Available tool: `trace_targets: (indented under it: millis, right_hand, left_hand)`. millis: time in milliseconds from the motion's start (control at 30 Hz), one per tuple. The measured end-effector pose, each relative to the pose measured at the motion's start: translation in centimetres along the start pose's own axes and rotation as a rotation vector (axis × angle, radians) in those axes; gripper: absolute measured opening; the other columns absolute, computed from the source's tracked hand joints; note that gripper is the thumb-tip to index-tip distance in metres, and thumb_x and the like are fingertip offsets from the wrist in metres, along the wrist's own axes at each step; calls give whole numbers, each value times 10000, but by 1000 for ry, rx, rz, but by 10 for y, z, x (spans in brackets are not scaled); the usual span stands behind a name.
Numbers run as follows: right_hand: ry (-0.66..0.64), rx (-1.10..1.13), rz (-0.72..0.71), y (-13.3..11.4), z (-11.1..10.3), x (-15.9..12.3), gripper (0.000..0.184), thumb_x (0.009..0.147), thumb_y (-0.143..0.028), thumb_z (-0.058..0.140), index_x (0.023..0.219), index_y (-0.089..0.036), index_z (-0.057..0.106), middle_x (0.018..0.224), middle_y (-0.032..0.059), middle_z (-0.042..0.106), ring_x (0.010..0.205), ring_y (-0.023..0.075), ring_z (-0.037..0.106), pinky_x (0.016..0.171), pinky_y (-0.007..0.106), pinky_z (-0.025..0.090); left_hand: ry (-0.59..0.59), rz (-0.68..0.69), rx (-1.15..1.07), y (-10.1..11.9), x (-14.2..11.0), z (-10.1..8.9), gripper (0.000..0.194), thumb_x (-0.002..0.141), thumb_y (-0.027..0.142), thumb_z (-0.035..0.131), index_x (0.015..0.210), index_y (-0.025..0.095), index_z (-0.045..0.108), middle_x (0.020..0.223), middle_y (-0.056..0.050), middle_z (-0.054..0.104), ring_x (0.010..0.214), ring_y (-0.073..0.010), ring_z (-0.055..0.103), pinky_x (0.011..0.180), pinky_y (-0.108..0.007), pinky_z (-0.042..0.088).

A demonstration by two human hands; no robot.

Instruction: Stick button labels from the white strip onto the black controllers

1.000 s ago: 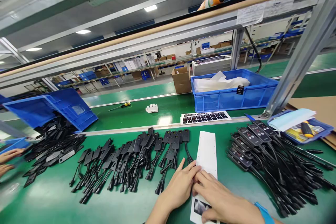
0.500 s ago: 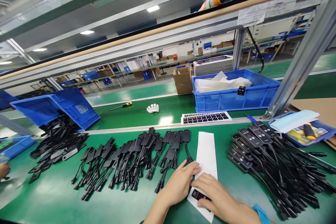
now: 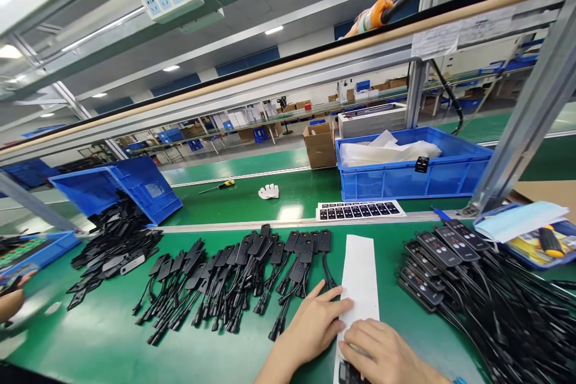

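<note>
A long white label strip (image 3: 361,273) lies on the green bench in front of me. My left hand (image 3: 312,324) rests flat at its left edge, fingers spread with the tips on the paper. On the strip's near end my right hand (image 3: 382,351) is bent, fingers drawn together; whatever is between them is hidden. A black label (image 3: 348,374) shows partly under that hand. To the left lie rows of black controllers with short cables (image 3: 234,270). A pile of controllers with button labels (image 3: 443,246) lies to the right.
Behind the strip lie a sheet of black labels (image 3: 360,210), a white glove (image 3: 269,191) and a screwdriver (image 3: 218,186). A blue crate (image 3: 414,183) stands at back right, a tipped blue bin (image 3: 146,189) at left. Another person's hand (image 3: 13,303) shows at far left.
The view has shifted a little. My right hand's fingers have curled closer together and cover more of the black label. My left hand stays on the strip. More of the other person's hand shows.
</note>
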State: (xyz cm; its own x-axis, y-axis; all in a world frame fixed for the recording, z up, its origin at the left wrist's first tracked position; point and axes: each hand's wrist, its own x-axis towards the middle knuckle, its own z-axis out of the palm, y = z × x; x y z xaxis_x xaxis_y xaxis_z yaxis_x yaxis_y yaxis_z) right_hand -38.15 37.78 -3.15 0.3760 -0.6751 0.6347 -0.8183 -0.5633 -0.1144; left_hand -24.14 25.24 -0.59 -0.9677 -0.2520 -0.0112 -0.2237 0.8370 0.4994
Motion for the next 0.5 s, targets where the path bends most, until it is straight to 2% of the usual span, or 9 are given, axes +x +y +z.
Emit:
trace_targets:
  millis: [100,200,233,367,500]
  right_hand:
    - [-81,85,125,2,-7,3,122,886,-138,523,961,-177,611,834,56,639,733,178,575,625,267,479]
    - [-219,149,292,0,-9,3,329,737,-141,718,1039,-196,599,951,53,627,859,205,576,725,273,489]
    - [-259,136,317,-1,-7,3,334,708,-152,746,1007,-202,605,947,45,625,858,210,573,734,280,485]
    - [-336,66,331,-6,12,-4,229,691,-211,767,855,-213,607,924,25,618,799,208,563,695,288,457]
    - [-387,127,321,-7,29,-9,306,713,-341,759,946,-212,610,972,44,607,810,218,560,677,296,439]
  left_hand:
    - [6,7,-5,-1,3,-1,465,834,113,501,1257,305,489,1208,-42,631,1298,-171,413,1139,-490,203]
    - [23,1,-1,-3,6,0,465,818,101,508,1237,304,516,1203,-45,630,1267,-172,450,1136,-482,207]
    - [25,-2,1,-4,7,0,470,811,98,515,1236,300,519,1206,-50,629,1262,-170,455,1139,-476,204]
    - [17,-11,-12,-5,8,0,503,792,89,537,1248,300,515,1236,-51,613,1264,-159,452,1146,-455,192]
    - [8,-22,-47,-4,7,-1,519,793,94,547,1263,309,503,1248,-42,607,1274,-150,439,1151,-446,178]
